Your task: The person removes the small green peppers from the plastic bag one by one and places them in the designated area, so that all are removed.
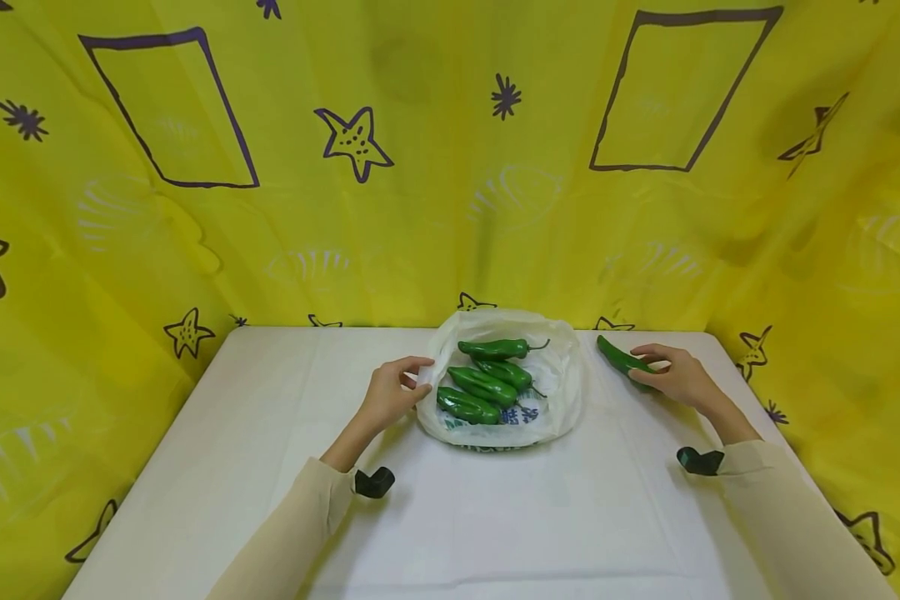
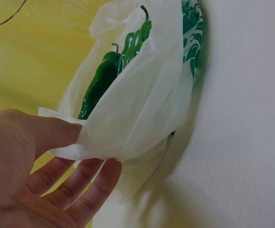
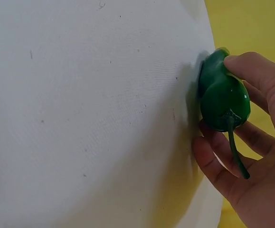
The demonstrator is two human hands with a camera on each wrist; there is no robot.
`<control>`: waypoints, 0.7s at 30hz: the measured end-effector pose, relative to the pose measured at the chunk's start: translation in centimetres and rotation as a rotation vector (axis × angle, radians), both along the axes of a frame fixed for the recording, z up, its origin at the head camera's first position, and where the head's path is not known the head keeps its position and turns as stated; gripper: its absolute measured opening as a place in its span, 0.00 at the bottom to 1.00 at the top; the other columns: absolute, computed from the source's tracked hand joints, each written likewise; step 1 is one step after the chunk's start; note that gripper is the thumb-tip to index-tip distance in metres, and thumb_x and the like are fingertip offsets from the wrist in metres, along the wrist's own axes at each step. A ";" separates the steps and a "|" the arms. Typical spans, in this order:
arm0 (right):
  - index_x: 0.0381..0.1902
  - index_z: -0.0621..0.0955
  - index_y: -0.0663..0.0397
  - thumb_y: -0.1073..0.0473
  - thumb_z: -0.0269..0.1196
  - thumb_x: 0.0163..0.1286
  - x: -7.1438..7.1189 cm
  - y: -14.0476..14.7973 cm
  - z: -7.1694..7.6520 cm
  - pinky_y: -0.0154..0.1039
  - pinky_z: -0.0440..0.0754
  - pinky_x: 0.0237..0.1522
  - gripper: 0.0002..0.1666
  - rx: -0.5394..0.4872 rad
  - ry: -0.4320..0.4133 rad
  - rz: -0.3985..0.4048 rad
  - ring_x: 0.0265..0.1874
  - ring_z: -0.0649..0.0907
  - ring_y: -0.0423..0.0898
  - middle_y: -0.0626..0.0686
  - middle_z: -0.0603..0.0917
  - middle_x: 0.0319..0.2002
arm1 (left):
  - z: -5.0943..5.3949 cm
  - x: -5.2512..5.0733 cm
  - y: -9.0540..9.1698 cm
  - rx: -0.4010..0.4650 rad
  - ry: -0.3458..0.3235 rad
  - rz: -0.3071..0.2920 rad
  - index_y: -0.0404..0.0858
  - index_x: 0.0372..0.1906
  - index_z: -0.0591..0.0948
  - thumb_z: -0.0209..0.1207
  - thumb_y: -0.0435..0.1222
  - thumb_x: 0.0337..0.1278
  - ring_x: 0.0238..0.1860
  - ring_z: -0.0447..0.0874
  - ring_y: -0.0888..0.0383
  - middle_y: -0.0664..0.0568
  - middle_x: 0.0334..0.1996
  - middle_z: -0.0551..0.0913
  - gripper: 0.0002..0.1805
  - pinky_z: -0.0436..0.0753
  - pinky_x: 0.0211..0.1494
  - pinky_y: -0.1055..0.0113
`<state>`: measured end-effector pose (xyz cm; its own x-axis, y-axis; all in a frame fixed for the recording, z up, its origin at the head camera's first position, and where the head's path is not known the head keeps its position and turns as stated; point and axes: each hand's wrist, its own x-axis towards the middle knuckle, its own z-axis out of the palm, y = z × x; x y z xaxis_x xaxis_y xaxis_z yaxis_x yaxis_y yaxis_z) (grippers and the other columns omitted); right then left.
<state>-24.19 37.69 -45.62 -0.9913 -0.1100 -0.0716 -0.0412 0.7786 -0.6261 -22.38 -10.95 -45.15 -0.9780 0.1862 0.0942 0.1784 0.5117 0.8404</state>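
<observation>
A white plastic bag (image 1: 568, 375) stands with its mouth spread wide on the table. Inside it lie several glossy green peppers (image 1: 483, 387). My left hand (image 1: 386, 397) pinches the bag's left rim; the left wrist view has the thumb on one side of the plastic (image 2: 137, 114) and the fingers on the other. To the right of the bag, my right hand (image 1: 681, 380) holds a single green pepper (image 1: 617, 357) at the table surface. In the right wrist view the thumb presses one side of that pepper (image 3: 224, 102), fingers curl round the other, and its stem points back toward the palm.
A white cloth covers the table (image 1: 510, 525). Yellow curtains (image 1: 435, 225) with star and shell drawings hang along the back and both sides, close to the table's edges. Dark bands (image 1: 375, 482) sit at both wrists, over light sleeves (image 1: 281, 533).
</observation>
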 end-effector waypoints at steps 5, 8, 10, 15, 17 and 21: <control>0.69 0.74 0.61 0.48 0.68 0.72 0.0 0.3 0.4 0.54 0.87 0.47 0.35 0.017 -0.002 0.035 0.49 0.82 0.68 0.74 0.78 0.59 | 0.0 0.0 0.0 -0.003 0.011 -0.003 0.38 0.59 0.85 0.69 0.26 0.58 0.37 0.81 0.53 0.41 0.48 0.83 0.22 0.87 0.29 0.67; 0.70 0.72 0.63 0.49 0.68 0.72 0.0 0.5 0.8 0.52 0.87 0.44 0.37 0.030 -0.007 0.076 0.48 0.83 0.67 0.75 0.78 0.58 | 0.0 0.0 -0.1 -0.004 0.017 -0.003 0.38 0.59 0.85 0.69 0.26 0.58 0.37 0.81 0.53 0.41 0.48 0.83 0.22 0.86 0.29 0.67; 0.71 0.70 0.64 0.49 0.68 0.72 0.0 0.7 1.1 0.49 0.86 0.41 0.38 0.032 -0.024 0.098 0.45 0.84 0.65 0.76 0.78 0.58 | 0.0 0.1 -0.1 -0.001 0.018 -0.004 0.38 0.59 0.85 0.69 0.26 0.58 0.37 0.80 0.53 0.42 0.48 0.83 0.22 0.86 0.29 0.68; 0.74 0.66 0.64 0.47 0.67 0.73 0.2 1.0 2.3 0.53 0.87 0.41 0.42 0.075 -0.044 0.134 0.49 0.84 0.69 0.77 0.76 0.60 | 0.1 0.1 -0.1 0.007 0.017 -0.008 0.37 0.59 0.85 0.69 0.26 0.59 0.37 0.80 0.53 0.41 0.48 0.83 0.22 0.87 0.28 0.67; 0.75 0.65 0.63 0.47 0.67 0.73 0.4 1.1 2.9 0.55 0.88 0.41 0.43 0.092 -0.034 0.142 0.53 0.82 0.71 0.76 0.75 0.60 | 0.1 0.0 -0.1 0.008 0.016 -0.009 0.38 0.59 0.85 0.69 0.26 0.59 0.37 0.80 0.53 0.41 0.48 0.83 0.22 0.86 0.28 0.67; 0.75 0.64 0.63 0.48 0.68 0.72 0.5 1.0 4.0 0.54 0.89 0.41 0.44 0.100 -0.004 0.164 0.52 0.83 0.70 0.76 0.75 0.60 | 0.1 0.0 -0.1 0.010 0.014 -0.011 0.38 0.59 0.85 0.69 0.26 0.59 0.37 0.80 0.54 0.42 0.48 0.83 0.22 0.87 0.28 0.67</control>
<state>-23.70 38.73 -41.64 -0.9604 -0.2624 -0.0940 -0.1707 0.8203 -0.5459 -22.41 -11.06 -45.06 -0.9744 0.1963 0.1094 0.1956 0.5011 0.8430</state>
